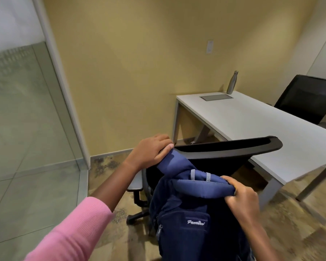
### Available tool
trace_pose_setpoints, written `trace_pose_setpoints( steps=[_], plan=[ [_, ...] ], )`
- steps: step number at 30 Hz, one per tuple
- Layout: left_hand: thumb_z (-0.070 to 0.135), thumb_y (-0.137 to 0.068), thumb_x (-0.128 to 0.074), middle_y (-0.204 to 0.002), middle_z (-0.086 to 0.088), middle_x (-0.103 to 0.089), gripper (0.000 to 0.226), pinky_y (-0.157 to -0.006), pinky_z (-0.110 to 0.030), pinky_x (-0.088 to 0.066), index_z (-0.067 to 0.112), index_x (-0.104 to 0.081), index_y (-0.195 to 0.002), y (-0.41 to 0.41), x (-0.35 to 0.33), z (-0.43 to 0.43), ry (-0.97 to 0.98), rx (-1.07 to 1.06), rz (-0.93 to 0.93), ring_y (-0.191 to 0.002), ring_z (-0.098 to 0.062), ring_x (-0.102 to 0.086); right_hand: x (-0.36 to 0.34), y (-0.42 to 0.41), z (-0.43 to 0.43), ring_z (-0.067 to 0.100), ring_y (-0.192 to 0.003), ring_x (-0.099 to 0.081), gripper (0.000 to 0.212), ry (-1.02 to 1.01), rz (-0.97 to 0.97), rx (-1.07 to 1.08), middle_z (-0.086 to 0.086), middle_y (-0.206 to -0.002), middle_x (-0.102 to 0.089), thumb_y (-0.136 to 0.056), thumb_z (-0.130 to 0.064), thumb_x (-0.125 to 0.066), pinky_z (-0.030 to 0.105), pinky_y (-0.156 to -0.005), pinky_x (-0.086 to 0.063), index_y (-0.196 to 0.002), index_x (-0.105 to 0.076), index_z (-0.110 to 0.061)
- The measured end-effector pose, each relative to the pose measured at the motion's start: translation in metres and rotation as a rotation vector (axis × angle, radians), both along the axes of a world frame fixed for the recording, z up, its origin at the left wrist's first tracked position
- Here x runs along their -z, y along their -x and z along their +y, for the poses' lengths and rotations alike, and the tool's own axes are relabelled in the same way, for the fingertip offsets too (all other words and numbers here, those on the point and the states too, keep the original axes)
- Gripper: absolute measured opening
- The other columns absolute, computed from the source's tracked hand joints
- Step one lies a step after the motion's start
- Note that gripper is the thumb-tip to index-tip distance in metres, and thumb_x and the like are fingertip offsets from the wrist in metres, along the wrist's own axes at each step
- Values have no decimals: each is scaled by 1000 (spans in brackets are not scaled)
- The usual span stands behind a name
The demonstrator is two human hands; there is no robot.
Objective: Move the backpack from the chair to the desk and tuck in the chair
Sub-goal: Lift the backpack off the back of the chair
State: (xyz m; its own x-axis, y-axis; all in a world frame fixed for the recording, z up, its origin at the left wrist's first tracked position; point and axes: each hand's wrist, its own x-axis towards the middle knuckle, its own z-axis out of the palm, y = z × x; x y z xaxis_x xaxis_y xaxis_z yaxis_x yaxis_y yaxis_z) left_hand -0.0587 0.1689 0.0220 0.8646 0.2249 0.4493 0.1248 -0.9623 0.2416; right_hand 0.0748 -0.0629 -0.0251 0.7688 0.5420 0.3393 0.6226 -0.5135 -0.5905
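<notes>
1. The left hand [149, 151] holds a blue strap of the backpack [192, 219], fingers closed on it.
2. The right hand [243, 198] grips the backpack's top, fingers curled tight.
3. The backpack is at the chair [228, 151], not on the surface [262, 125].
4. A bottle [232, 82] stands at the surface's far edge.

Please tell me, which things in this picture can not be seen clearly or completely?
- Chair seat, head view: hidden behind the backpack.
- Backpack bottom: cut off by the lower edge.
- Backpack logo: too small to read.
- Left hand fingertips: curled under the strap.
- Right hand fingers: wrapped around the backpack's top.
- Second chair: cut by the right edge; the desk hides its lower part.
</notes>
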Motion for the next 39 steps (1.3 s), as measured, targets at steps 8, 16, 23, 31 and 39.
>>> trace_pose_setpoints(
  steps=[8, 16, 23, 31, 39],
  plan=[
    [50, -88, -20, -126, 14, -50, 53, -92, -16, -36, 31, -42, -132, 45, 59, -9, 420, -91, -132, -115, 6, -40, -3, 30, 22, 36, -83, -69, 56, 15, -15, -52, 13, -92, -75, -53, -11, -43, 42, -75, -53, -102, -70, -13],
    [78, -70, -37, -151, 16, -4, 92, -111, -26, -18, 39, 11, -137, 90, 130, -11, 458, -227, -15, -138, -7, -11, -2, 64, 60, 35, -77, -71, 55, 4, -51, -118, 11, -88, -76, -49, -11, -45, 43, -72, -56, -96, -72, -13],
    [69, -55, -60, -142, 15, -15, 105, -104, -30, -30, 45, 4, -135, 120, 126, 13, 721, -429, -287, -129, -9, -24, -22, 98, 110, 37, -75, -70, 58, -116, 3, -198, 15, -84, -76, -48, -9, -43, 43, -72, -56, -98, -72, -14],
    [71, -50, -67, -142, -5, -40, 112, -103, -38, -38, 30, -15, -140, 150, 96, 71, 686, -612, -502, -127, -19, -41, -65, 134, 178, 31, -82, -68, 49, -345, 222, -282, 11, -85, -76, -55, 2, -48, 40, -80, -55, -91, -73, -20],
    [17, -75, -68, -107, -22, -64, 43, -76, -33, -40, -2, -56, -112, 150, 35, 136, 766, -802, -812, -100, -36, -59, -104, 151, 231, 16, -68, -62, 43, -503, 299, -358, -2, -70, -68, -61, 10, -51, 16, -57, -44, -87, -73, -17]
  ],
)
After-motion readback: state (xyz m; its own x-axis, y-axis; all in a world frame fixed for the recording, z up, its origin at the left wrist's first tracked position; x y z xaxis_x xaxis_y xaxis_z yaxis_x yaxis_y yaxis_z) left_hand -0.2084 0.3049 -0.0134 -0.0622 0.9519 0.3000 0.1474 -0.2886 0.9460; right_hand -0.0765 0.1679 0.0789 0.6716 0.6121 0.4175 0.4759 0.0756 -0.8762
